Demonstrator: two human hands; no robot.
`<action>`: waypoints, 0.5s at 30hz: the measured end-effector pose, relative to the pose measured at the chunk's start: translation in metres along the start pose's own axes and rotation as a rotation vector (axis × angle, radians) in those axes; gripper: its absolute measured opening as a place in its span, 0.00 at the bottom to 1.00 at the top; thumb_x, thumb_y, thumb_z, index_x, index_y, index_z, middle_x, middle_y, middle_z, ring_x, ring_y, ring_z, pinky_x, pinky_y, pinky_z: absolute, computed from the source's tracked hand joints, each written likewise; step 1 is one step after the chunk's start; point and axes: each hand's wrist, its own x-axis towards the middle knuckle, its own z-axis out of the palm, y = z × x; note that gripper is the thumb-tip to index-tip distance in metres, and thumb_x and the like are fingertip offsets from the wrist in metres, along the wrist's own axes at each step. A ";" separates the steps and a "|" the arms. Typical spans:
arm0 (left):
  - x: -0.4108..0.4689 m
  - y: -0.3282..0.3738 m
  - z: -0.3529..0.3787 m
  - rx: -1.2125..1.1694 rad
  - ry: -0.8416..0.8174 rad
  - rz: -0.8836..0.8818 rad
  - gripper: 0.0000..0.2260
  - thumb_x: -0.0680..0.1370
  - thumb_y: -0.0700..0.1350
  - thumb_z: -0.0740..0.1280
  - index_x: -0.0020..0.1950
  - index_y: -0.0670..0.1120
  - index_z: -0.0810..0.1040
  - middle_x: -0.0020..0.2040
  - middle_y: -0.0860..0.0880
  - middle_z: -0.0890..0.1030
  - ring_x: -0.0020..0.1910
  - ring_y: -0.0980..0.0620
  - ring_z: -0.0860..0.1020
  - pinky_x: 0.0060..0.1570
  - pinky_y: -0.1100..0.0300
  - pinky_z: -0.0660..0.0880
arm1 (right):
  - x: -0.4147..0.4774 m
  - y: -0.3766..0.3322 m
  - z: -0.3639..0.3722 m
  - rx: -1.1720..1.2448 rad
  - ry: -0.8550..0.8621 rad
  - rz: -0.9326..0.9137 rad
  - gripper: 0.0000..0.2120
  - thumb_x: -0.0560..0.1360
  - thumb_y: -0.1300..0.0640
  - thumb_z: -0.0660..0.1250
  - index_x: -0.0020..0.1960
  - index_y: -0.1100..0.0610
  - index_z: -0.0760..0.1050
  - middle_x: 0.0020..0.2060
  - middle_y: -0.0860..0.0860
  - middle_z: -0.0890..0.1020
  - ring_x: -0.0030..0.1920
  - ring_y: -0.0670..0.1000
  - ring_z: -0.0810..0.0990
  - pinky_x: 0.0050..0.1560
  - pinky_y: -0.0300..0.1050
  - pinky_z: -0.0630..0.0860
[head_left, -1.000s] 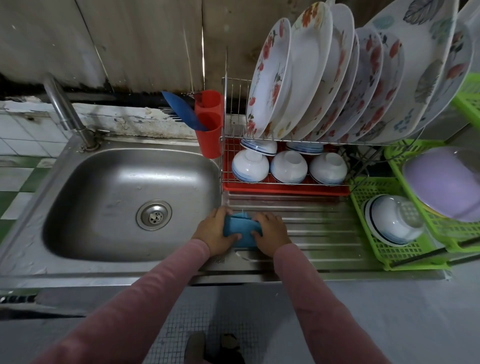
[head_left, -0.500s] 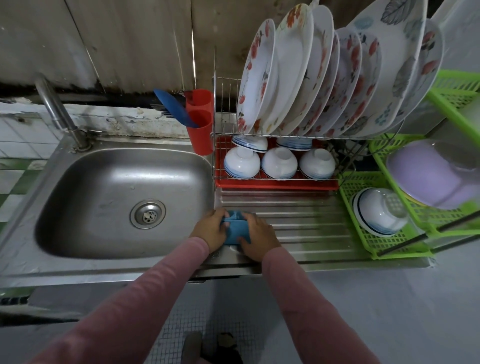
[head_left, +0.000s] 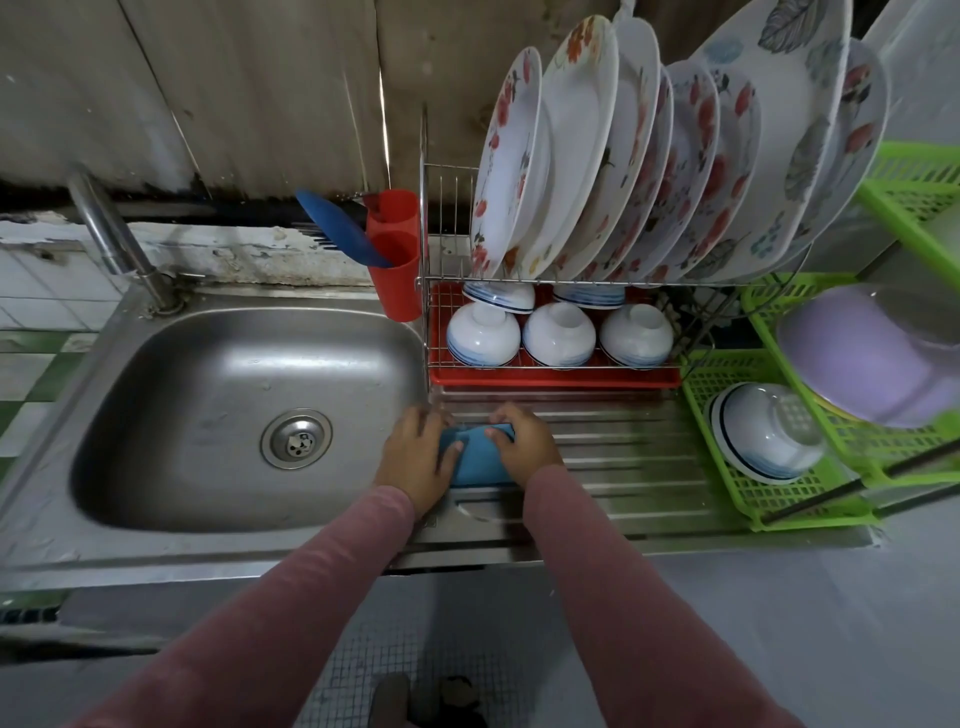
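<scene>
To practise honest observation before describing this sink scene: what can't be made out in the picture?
Head view:
- Cloth: mostly covered by the left hand and right hand; its full shape is hidden.
- Purple thing: blurred and cut off by the right edge.
- Blue utensil: lower end hidden inside the red cup.
- Back bowls: partly hidden behind the front bowls.

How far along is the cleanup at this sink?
Done: the floral white plates and white upturned bowls sit racked. In hand: the left hand and right hand grip a blue folded cloth on the ribbed steel drainboard. Left: probably wiping that drainboard.
</scene>
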 end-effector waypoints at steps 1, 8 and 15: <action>-0.003 -0.003 0.002 0.137 -0.062 0.074 0.21 0.80 0.57 0.55 0.68 0.48 0.72 0.70 0.45 0.68 0.68 0.43 0.69 0.69 0.48 0.65 | 0.001 0.002 0.005 0.028 0.035 0.022 0.05 0.78 0.59 0.68 0.53 0.59 0.77 0.50 0.56 0.80 0.51 0.54 0.77 0.56 0.48 0.74; -0.005 -0.011 0.013 0.415 -0.343 0.087 0.33 0.77 0.60 0.31 0.80 0.51 0.42 0.81 0.53 0.45 0.79 0.51 0.42 0.76 0.49 0.41 | -0.024 0.008 0.022 -0.355 -0.045 -0.244 0.25 0.85 0.52 0.52 0.80 0.57 0.56 0.80 0.51 0.57 0.80 0.52 0.50 0.78 0.46 0.43; 0.005 -0.011 0.015 0.451 -0.390 0.049 0.26 0.84 0.54 0.44 0.80 0.51 0.39 0.81 0.53 0.41 0.79 0.49 0.39 0.76 0.47 0.39 | -0.027 0.020 0.033 -0.519 -0.230 -0.179 0.27 0.86 0.48 0.45 0.82 0.52 0.43 0.81 0.47 0.46 0.80 0.49 0.40 0.78 0.52 0.40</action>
